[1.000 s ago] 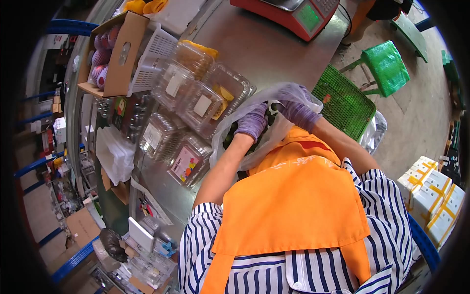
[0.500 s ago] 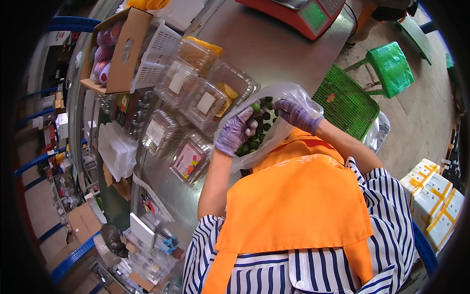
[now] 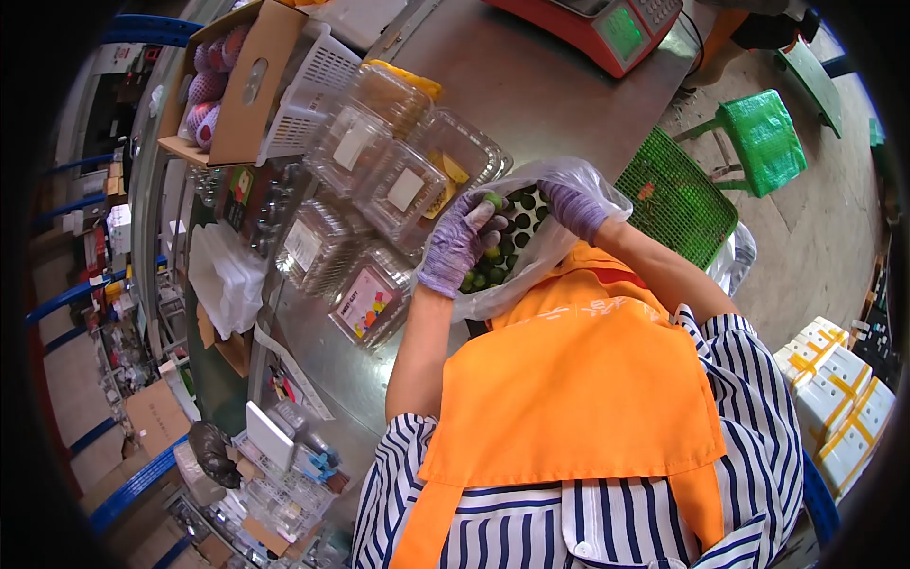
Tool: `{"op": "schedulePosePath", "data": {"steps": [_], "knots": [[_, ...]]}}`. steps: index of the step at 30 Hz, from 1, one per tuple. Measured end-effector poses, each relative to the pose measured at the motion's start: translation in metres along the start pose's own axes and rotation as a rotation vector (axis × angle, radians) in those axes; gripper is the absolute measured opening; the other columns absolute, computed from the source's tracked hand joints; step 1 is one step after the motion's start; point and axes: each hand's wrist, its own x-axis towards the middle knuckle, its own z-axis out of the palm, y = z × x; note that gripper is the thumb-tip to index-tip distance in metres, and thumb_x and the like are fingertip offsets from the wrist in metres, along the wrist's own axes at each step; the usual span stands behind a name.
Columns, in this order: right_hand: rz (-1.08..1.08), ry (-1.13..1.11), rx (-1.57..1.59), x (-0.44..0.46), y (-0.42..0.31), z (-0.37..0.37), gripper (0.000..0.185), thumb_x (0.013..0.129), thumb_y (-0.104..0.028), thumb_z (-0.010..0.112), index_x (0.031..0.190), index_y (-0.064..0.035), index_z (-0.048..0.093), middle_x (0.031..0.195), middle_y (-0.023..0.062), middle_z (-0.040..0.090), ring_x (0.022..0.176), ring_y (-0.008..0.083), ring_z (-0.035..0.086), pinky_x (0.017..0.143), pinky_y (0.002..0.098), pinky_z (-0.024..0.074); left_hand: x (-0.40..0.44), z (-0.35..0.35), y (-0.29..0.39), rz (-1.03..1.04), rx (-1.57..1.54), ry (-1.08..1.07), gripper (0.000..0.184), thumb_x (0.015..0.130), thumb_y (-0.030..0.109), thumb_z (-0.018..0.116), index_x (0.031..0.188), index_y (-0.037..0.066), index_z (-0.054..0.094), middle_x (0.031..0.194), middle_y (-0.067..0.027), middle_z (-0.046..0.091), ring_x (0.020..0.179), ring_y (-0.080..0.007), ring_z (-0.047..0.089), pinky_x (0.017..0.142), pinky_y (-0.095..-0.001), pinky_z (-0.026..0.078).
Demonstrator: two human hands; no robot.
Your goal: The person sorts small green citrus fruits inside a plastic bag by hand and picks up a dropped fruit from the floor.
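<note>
Small round green fruits (image 3: 520,228) lie inside a clear plastic bag (image 3: 564,248) on the metal table. My left hand (image 3: 459,245), in a purple glove, is at the bag's left side with its fingers closed round one green fruit (image 3: 494,201). In the same kind of glove, my right hand (image 3: 573,210) is closed on the bag's upper right edge; its fingertips are partly hidden. Left of the bag stand clear plastic boxes (image 3: 406,190), one of them with yellow fruit inside.
A red scale (image 3: 607,40) stands at the table's far edge. To the right are a green crate (image 3: 678,194) and a green stool (image 3: 761,142). A carton of netted fruit (image 3: 237,100) and a white basket (image 3: 308,95) are at the upper left.
My left hand has come up out of the bag, turned over, and now holds a green fruit. The bag's mouth has opened wider, showing the fruits. The view has shifted slightly.
</note>
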Motion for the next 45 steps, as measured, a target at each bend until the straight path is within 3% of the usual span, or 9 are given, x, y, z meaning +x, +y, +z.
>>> {"op": "schedulePosePath", "data": {"steps": [11,17,20,23,25,30,34,43,45], "knots": [[0.086,-0.222,1.257,-0.018,-0.007,-0.013,0.044,0.08,-0.015,0.071,0.12,-0.0058,0.057,0.105,0.0081,0.063,0.102,0.017,0.055,0.091,0.0309,0.0447,-0.013,0.028,0.003,-0.139,0.19,0.107,0.028,0.089,0.021,0.059,0.114,0.009,0.059,0.096,-0.0018,0.065,0.083,-0.0102,0.06,0.064,-0.022,0.047],[0.159,-0.127,1.153,-0.017,-0.015,-0.02,0.031,0.083,-0.016,0.067,0.113,-0.0069,0.062,0.103,0.0069,0.065,0.091,0.0178,0.06,0.081,0.0327,0.0486,-0.001,0.019,-0.012,0.014,0.296,0.05,0.028,0.089,0.021,0.061,0.112,0.006,0.061,0.091,0.0019,0.063,0.079,-0.0064,0.056,0.064,-0.0205,0.046],[-0.054,0.153,0.425,-0.015,-0.01,-0.027,0.027,0.084,-0.012,0.062,0.111,-0.0079,0.063,0.098,0.0086,0.066,0.083,0.0224,0.061,0.077,0.0337,0.0485,-0.005,0.017,-0.007,0.096,0.424,0.099,0.023,0.087,0.015,0.063,0.107,0.004,0.063,0.089,0.0023,0.062,0.079,-0.0067,0.054,0.068,-0.0217,0.046],[0.043,0.055,0.734,-0.005,0.0,0.033,0.025,0.083,-0.007,0.059,0.107,-0.0062,0.062,0.093,0.0145,0.065,0.085,0.0321,0.06,0.076,0.0344,0.0486,-0.005,0.012,-0.008,0.224,0.523,0.119,0.022,0.083,0.011,0.067,0.103,0.004,0.063,0.09,0.0017,0.061,0.078,-0.0077,0.053,0.071,-0.0229,0.046],[0.026,-0.063,0.218,-0.007,-0.009,0.025,0.023,0.081,-0.002,0.057,0.103,-0.0046,0.061,0.096,0.0169,0.064,0.089,0.0357,0.059,0.078,0.037,0.0486,-0.005,0.01,-0.01,0.331,0.631,0.141,0.023,0.081,0.009,0.069,0.102,0.005,0.063,0.09,0.001,0.061,0.08,-0.0083,0.053,0.074,-0.0234,0.046],[0.006,-0.006,0.382,-0.003,-0.003,0.051,0.025,0.08,-0.006,0.061,0.105,-0.0048,0.06,0.1,0.0191,0.063,0.09,0.0369,0.059,0.079,0.0398,0.0483,-0.011,0.015,-0.006,0.433,0.796,0.201,0.027,0.077,0.01,0.072,0.101,0.005,0.061,0.093,-0.001,0.061,0.09,-0.0111,0.053,0.086,-0.0249,0.042],[0.041,0.031,0.316,-0.007,-0.005,0.029,0.031,0.076,-0.008,0.065,0.106,-0.0052,0.063,0.099,0.0147,0.065,0.089,0.031,0.061,0.08,0.0364,0.048,-0.007,0.004,-0.01,0.42,0.745,0.178,0.024,0.08,0.012,0.07,0.101,0.007,0.06,0.09,-0.0009,0.06,0.078,-0.0084,0.054,0.069,-0.0217,0.045],[0.419,-0.313,1.425,-0.02,-0.017,-0.022,0.033,0.083,-0.024,0.069,0.111,-0.0081,0.064,0.08,0.0005,0.061,0.061,0.0052,0.051,0.051,0.0176,0.0406,-0.013,0.002,-0.005,0.212,0.543,0.083,0.03,0.077,0.011,0.073,0.104,0.008,0.06,0.083,0.0028,0.058,0.067,-0.0047,0.052,0.057,-0.0192,0.044],[0.176,-0.288,1.326,-0.02,-0.011,-0.016,0.034,0.083,-0.024,0.068,0.113,-0.009,0.062,0.082,-0.0005,0.061,0.061,0.005,0.051,0.051,0.0166,0.0399,-0.014,0.005,-0.009,0.355,0.66,0.062,0.032,0.076,0.011,0.074,0.104,0.01,0.059,0.082,0.0046,0.058,0.064,-0.0029,0.05,0.052,-0.017,0.041]]}}
